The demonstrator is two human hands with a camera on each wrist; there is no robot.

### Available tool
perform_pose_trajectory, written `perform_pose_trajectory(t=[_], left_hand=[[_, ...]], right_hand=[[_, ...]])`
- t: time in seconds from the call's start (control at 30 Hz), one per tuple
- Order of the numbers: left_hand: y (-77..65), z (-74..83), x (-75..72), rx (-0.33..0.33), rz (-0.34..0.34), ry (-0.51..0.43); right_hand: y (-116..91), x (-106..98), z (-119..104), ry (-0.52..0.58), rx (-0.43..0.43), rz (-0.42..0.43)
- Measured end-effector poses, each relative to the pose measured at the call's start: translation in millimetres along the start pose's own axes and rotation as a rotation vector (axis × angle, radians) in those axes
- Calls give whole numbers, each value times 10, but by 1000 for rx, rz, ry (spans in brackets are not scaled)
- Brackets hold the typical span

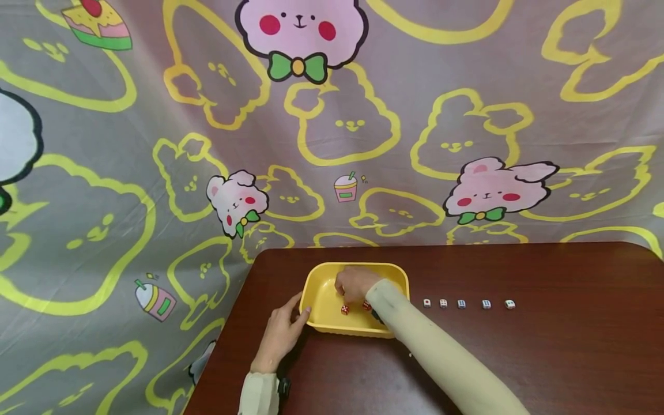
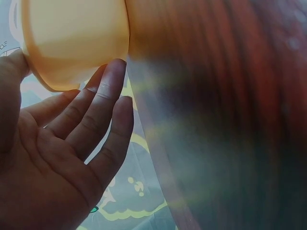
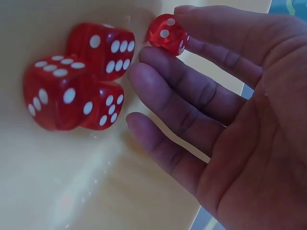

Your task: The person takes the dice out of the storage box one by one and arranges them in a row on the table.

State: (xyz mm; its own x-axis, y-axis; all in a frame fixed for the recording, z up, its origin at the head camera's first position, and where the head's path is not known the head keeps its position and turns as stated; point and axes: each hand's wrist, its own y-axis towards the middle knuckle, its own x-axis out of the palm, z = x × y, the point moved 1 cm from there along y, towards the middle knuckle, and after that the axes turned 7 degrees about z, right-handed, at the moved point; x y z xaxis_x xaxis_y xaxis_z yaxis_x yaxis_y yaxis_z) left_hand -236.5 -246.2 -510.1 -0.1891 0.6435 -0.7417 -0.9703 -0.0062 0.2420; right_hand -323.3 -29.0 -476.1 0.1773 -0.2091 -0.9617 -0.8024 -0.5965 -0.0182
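A yellow plastic tub (image 1: 332, 330) stands on the table. My left hand (image 1: 282, 331) holds its left end, with the thumb at the rim and the other fingers along the outer wall. Inside the tub, my right hand (image 1: 358, 282) pinches a red die (image 3: 165, 34) with white pips between thumb and fingertips. Three more red dice (image 3: 55, 93) sit close together beside those fingers in the right wrist view. From the head, one red die (image 1: 344, 309) shows below the hand and another (image 1: 366, 305) is partly covered by the wrist.
Several white dice (image 1: 461, 304) lie in a spaced row on the dark wooden table (image 1: 570, 357), right of the tub. Behind and to the left hangs a grey cloth (image 1: 394, 80) with cartoon prints.
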Motion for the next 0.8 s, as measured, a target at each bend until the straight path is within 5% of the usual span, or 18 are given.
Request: perform_pose_trajectory(t=[0.8], left_hand=[[-3, 1, -6, 4, 9, 15]], right_hand=[[-69, -181, -7, 7, -8, 13]])
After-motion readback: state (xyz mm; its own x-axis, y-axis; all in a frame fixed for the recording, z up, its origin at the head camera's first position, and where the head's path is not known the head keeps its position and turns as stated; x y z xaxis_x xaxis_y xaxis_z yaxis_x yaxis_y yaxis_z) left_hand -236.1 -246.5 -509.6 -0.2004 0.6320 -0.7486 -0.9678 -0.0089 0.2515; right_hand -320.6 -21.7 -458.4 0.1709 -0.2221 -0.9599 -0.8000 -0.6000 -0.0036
